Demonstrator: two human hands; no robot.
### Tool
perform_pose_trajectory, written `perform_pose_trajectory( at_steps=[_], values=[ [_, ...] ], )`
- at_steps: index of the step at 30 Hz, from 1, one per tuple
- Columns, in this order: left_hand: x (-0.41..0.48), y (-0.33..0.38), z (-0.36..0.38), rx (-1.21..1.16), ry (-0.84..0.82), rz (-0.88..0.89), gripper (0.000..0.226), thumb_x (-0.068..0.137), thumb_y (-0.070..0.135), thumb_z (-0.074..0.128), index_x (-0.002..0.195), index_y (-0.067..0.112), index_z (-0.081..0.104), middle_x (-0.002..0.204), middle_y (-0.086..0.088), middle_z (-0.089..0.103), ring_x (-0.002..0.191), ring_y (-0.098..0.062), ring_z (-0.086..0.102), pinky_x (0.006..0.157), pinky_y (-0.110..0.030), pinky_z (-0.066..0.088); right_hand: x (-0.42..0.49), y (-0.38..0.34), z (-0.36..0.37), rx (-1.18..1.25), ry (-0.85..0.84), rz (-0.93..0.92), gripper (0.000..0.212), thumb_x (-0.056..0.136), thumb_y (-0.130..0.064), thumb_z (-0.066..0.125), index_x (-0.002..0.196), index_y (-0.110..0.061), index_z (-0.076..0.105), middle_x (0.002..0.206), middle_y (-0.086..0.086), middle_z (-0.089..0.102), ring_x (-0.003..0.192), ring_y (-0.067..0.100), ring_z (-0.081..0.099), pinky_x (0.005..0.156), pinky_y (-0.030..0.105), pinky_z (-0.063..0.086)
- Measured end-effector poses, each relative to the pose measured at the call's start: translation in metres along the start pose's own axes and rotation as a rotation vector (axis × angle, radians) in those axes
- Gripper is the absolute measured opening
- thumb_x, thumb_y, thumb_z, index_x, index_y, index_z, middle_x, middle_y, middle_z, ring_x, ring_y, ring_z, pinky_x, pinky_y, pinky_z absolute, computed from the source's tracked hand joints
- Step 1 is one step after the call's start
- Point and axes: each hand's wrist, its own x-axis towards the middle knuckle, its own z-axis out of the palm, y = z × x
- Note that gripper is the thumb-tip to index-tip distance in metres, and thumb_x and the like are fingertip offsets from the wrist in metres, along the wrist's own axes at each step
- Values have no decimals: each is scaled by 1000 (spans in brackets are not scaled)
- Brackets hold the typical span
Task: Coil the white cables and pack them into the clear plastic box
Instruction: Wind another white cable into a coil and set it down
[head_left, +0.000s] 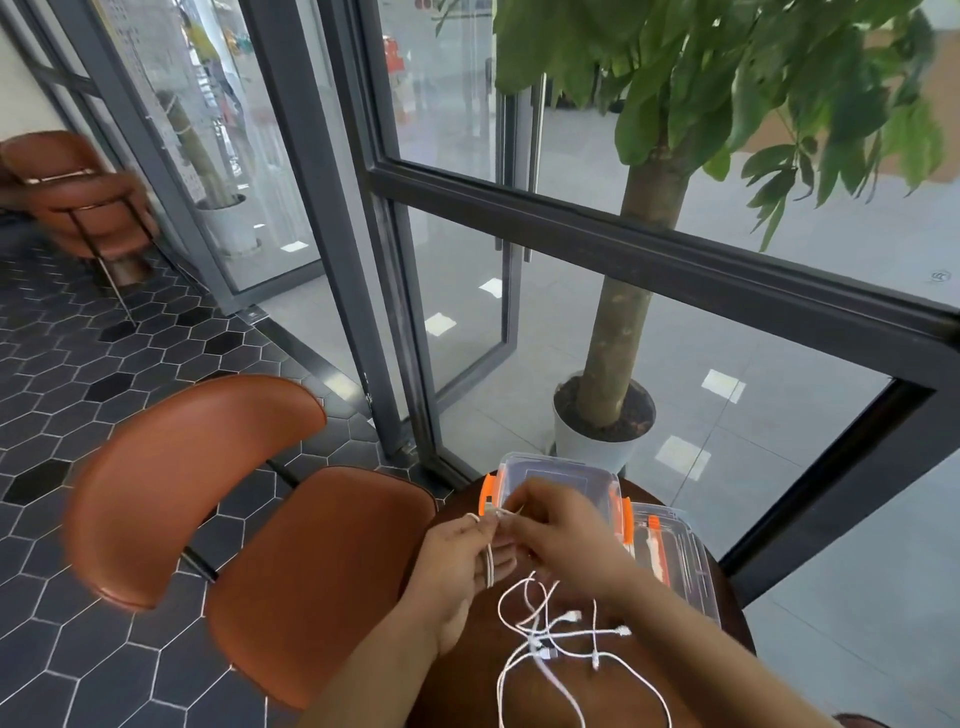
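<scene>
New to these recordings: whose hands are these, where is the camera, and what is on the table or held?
No machine here: a person works with bare hands, filmed by one wide-angle camera worn on their head, looking down. The left hand and right hand both pinch one white cable, partly looped. More loose white cables lie tangled on the dark table. Beyond the hands sits the clear plastic box with orange latches; another clear piece, perhaps its lid, lies beside it.

no legible txt or nos., tiny mark on window glass, unreadable
</scene>
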Motion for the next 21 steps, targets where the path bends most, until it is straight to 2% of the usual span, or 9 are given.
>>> perform_pose_trajectory(
  at_steps=[1, 3, 6, 8, 11, 14, 16, 18, 21],
  values=[
    [1, 0, 1, -82, -1, -5, 31, 105, 22, 47, 106, 0, 68, 101, -17, 77, 92, -25, 76, 85, -39, 59, -5, 3, 4, 53, -6, -14, 7, 97, -26, 61, 100, -22, 66, 79, 6, 74, 64, 27, 72, 62, 37, 62],
    [2, 3, 3, -309, -37, -51, 34, 105, 25, 46, 109, -1, 68, 98, -18, 76, 84, -25, 75, 77, -39, 58, -16, 13, 12, 125, -32, -65, 22, 99, -16, 56, 111, -32, 66, 86, 5, 75, 67, 29, 72, 63, 38, 63],
    [7, 7, 7, -544, -83, -83, 37, 102, 26, 48, 117, -4, 65, 112, -22, 74, 94, -29, 75, 85, -43, 56, -32, 29, 17, 51, -21, -110, 40, 98, -13, 55, 114, -50, 58, 73, -1, 69, 59, 16, 67, 60, 30, 58],
    [10, 13, 11, -628, -80, -71, 32, 102, 24, 48, 106, -2, 67, 115, -24, 73, 100, -33, 74, 89, -44, 53, -40, 42, 13, 14, -30, -105, 38, 100, -24, 58, 109, -61, 50, 66, -7, 61, 56, 6, 58, 57, 20, 48],
    [12, 24, 9, -757, -65, -30, 33, 104, 25, 48, 94, 0, 68, 96, -18, 77, 86, -32, 78, 83, -43, 55, -41, 64, -10, -48, 19, -92, 8, 97, -46, 56, 91, -48, 60, 70, -14, 60, 64, 3, 56, 63, 25, 46],
    [15, 26, 11, -701, -69, -19, 32, 104, 26, 46, 102, 3, 69, 79, -8, 76, 72, -21, 76, 74, -37, 61, -39, 75, -27, -61, -5, -37, 22, 97, -45, 58, 88, -31, 71, 81, -11, 69, 75, 6, 65, 70, 32, 52],
    [17, 20, 17, -683, -98, -15, 32, 104, 26, 45, 112, 4, 67, 73, -6, 69, 66, -16, 69, 81, -36, 55, -37, 75, -27, -107, -25, -57, 28, 96, -48, 58, 92, -27, 75, 86, -16, 73, 80, 5, 69, 74, 28, 55],
    [19, 14, 22, -695, -141, -17, 32, 104, 24, 44, 120, 5, 65, 71, -5, 61, 64, -16, 62, 85, -37, 50, -38, 70, -20, -135, -11, -85, 44, 92, -59, 52, 92, -21, 75, 84, -8, 74, 76, 11, 67, 72, 35, 55],
    [19, 13, 26, -692, -195, -28, 30, 103, 22, 43, 110, 5, 66, 66, -2, 54, 63, -17, 54, 84, -37, 49, -35, 72, -11, -154, 40, -67, 42, 93, -53, 53, 86, -16, 72, 78, 2, 71, 72, 17, 63, 71, 41, 51]
  ],
)
